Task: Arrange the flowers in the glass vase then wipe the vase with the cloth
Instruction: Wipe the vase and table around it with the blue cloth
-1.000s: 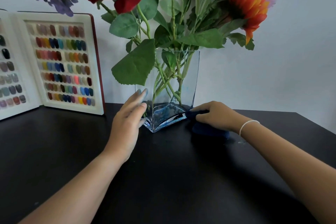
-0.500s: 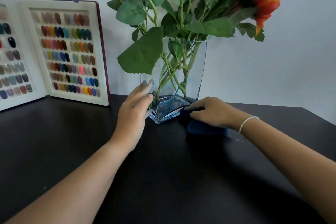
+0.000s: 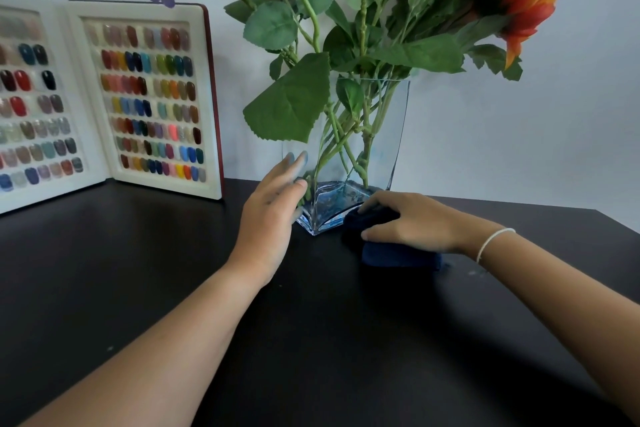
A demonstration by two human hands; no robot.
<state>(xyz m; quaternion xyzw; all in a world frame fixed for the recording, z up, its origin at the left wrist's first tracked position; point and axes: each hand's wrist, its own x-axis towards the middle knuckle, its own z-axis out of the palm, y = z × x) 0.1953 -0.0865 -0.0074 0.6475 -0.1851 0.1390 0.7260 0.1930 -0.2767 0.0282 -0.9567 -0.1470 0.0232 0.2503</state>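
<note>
A square glass vase stands on the black table against the wall. It holds a bunch of flowers: red, purple and orange blooms with big green leaves, their stems crossing inside the glass. My left hand rests flat against the vase's left side, fingers straight and apart. My right hand grips a dark blue cloth on the table, pressed against the lower right corner of the vase.
An open nail-colour sample book stands propped against the wall at the left. The pale wall runs right behind the vase. The table's right edge slants away at the far right.
The view has dipped and risen slightly. My right hand with the cloth has stayed at the vase's base, shifting a little. The left hand has kept its place on the glass.
</note>
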